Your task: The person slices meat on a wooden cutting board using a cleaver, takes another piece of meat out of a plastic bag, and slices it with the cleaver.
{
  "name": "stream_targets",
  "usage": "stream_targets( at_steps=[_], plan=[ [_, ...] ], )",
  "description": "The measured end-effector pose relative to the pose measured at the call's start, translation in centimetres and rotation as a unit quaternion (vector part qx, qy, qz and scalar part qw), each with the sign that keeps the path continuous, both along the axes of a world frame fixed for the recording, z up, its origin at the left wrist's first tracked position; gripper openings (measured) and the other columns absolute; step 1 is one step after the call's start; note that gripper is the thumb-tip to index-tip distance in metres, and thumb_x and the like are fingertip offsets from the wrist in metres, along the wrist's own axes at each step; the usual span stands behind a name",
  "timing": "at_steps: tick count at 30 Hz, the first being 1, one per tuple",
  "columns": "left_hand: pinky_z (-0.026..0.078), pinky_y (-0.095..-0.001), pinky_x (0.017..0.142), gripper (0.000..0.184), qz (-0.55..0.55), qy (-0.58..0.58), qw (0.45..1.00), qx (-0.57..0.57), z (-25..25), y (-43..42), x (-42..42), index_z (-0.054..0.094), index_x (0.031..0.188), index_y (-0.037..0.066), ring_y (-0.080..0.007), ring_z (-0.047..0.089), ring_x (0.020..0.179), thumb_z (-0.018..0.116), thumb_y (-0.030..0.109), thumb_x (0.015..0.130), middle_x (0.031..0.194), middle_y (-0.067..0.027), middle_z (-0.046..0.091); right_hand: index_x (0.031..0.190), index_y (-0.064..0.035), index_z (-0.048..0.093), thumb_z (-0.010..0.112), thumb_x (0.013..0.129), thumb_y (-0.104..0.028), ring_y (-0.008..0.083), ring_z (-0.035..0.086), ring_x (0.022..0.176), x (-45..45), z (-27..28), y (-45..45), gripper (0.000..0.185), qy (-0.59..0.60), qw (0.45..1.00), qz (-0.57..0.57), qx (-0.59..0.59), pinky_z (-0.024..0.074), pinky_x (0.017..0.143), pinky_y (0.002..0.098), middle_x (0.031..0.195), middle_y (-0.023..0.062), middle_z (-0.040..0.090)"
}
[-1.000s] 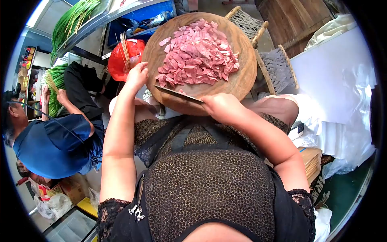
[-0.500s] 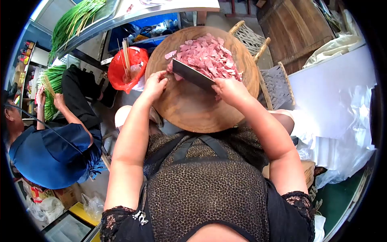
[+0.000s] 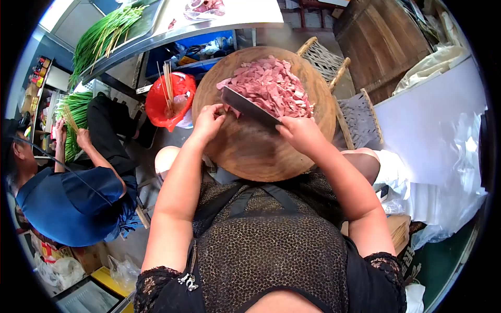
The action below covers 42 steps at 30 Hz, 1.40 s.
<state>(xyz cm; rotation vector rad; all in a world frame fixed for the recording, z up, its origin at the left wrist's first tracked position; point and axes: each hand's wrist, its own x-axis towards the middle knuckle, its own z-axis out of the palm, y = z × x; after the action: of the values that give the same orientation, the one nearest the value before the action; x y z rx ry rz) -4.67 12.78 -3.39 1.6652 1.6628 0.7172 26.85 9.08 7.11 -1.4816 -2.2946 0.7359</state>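
The meat (image 3: 274, 86) lies sliced in a heap on the far half of the board (image 3: 261, 159), beyond both hands. Over the board's right part, the right hand (image 3: 303, 135) is closed round the knife (image 3: 251, 107), whose blade slants along the heap's near side. At the board's left edge, the left hand (image 3: 210, 122) has its fingers curled, close to the blade's tip and the heap's left end; whether it grips any meat I cannot tell. Left of the board sits a red bag (image 3: 154, 104) with sticks (image 3: 168, 86) in it.
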Motion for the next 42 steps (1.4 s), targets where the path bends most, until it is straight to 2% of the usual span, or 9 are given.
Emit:
stream_targets(
  at_steps=[5, 12, 16, 21, 25, 30, 32, 36, 42],
  plan=[
    [0.054, -0.0363, 0.089, 0.044, -0.016, 0.029, 0.999, -0.001, 1.1, -0.7, 0.5, 0.062, 0.126, 0.003, -0.0279, 0.067, 0.098, 0.071, 0.014, 0.085, 0.117, -0.019, 0.058, 0.117, -0.0088, 0.067, 0.06, 0.095, -0.028, 0.0403, 0.067, 0.091, 4.6, 2.2, -1.4, 0.03, 0.139, 0.979, -0.147, 0.005, 0.0532, 0.079, 0.0429, 0.098, 0.0219, 0.069],
    [0.053, -0.0371, 0.091, 0.037, 0.034, 0.032, 0.999, 0.027, 2.2, 0.1, 1.0, 0.063, 0.122, 0.002, -0.029, 0.065, 0.103, 0.068, 0.01, 0.086, 0.117, -0.0175, 0.06, 0.111, -0.0029, 0.067, 0.054, 0.095, -0.028, 0.0441, 0.064, 0.097, 11.4, 0.4, 1.4, 0.032, -0.011, 0.971, -0.24, 0.013, 0.0503, 0.085, 0.0496, 0.1, 0.0254, 0.068],
    [0.051, -0.038, 0.095, 0.027, -0.002, 0.069, 0.926, 0.371, 8.6, 6.7, 1.7, 0.065, 0.114, 0.001, -0.033, 0.063, 0.107, 0.061, 0.0, 0.087, 0.111, -0.0169, 0.065, 0.106, 0.0002, 0.064, 0.051, 0.095, -0.023, 0.046, 0.063, 0.095, 12.1, -0.9, 1.7, 0.029, -0.062, 0.97, -0.234, -0.009, 0.0491, 0.084, 0.0525, 0.097, 0.0283, 0.067],
    [0.054, -0.0392, 0.088, 0.024, -0.058, 0.131, 0.875, 0.463, 18.3, 17.3, 3.0, 0.07, 0.111, 0.006, -0.0351, 0.068, 0.1, 0.058, 0.002, 0.091, 0.106, -0.0176, 0.07, 0.104, 0.0005, 0.063, 0.049, 0.096, -0.02, 0.0463, 0.063, 0.09, 11.6, -0.2, 1.3, 0.026, -0.085, 0.97, -0.229, 0.0, 0.0495, 0.08, 0.0537, 0.093, 0.0287, 0.066],
    [0.053, -0.039, 0.087, 0.025, 0.044, 0.232, 0.927, 0.291, 20.9, 24.3, 1.4, 0.07, 0.117, 0.011, -0.0334, 0.069, 0.096, 0.062, 0.016, 0.094, 0.102, -0.0172, 0.072, 0.108, 0.003, 0.064, 0.05, 0.095, -0.019, 0.0473, 0.062, 0.096, 11.7, 0.0, 1.6, 0.029, -0.062, 0.968, -0.238, -0.036, 0.0499, 0.084, 0.051, 0.099, 0.0291, 0.065],
    [0.052, -0.0413, 0.093, 0.042, 0.018, 0.437, 0.886, 0.151, 21.2, 27.2, 1.2, 0.069, 0.115, 0.014, -0.034, 0.065, 0.106, 0.077, 0.026, 0.076, 0.114, -0.0169, 0.067, 0.109, 0.0009, 0.064, 0.05, 0.096, -0.017, 0.0463, 0.064, 0.088, 11.8, -0.2, 1.6, 0.027, -0.071, 0.97, -0.231, -0.023, 0.0497, 0.079, 0.0536, 0.091, 0.028, 0.066],
    [0.051, -0.041, 0.096, 0.052, 0.108, 0.49, 0.852, 0.151, 20.5, 27.2, 1.9, 0.064, 0.123, 0.017, -0.0355, 0.061, 0.114, 0.078, 0.025, 0.073, 0.124, -0.0194, 0.06, 0.11, 0.0019, 0.064, 0.05, 0.095, -0.016, 0.0456, 0.064, 0.087, 11.5, 0.2, 1.5, 0.027, -0.089, 0.968, -0.235, -0.028, 0.0502, 0.079, 0.053, 0.09, 0.0281, 0.066],
    [0.05, -0.0417, 0.101, 0.062, 0.118, 0.462, 0.876, 0.074, 20.7, 28.3, 1.7, 0.051, 0.135, 0.019, -0.0422, 0.056, 0.121, 0.073, 0.018, 0.078, 0.136, -0.0224, 0.051, 0.11, 0.0018, 0.064, 0.051, 0.095, -0.015, 0.0449, 0.064, 0.086, 11.3, 0.1, 1.6, 0.026, -0.079, 0.97, -0.231, -0.022, 0.0507, 0.078, 0.0524, 0.09, 0.0282, 0.066],
    [0.053, -0.0422, 0.09, 0.03, 0.135, 0.394, 0.897, 0.149, 21.4, 28.9, -1.8, 0.068, 0.111, 0.019, -0.0295, 0.065, 0.109, 0.07, 0.022, 0.081, 0.115, -0.013, 0.068, 0.112, 0.0018, 0.064, 0.051, 0.095, -0.015, 0.0442, 0.065, 0.085, 11.5, -0.6, 1.3, 0.028, -0.079, 0.972, -0.221, 0.016, 0.0517, 0.077, 0.0517, 0.09, 0.0276, 0.067]
  ],
)
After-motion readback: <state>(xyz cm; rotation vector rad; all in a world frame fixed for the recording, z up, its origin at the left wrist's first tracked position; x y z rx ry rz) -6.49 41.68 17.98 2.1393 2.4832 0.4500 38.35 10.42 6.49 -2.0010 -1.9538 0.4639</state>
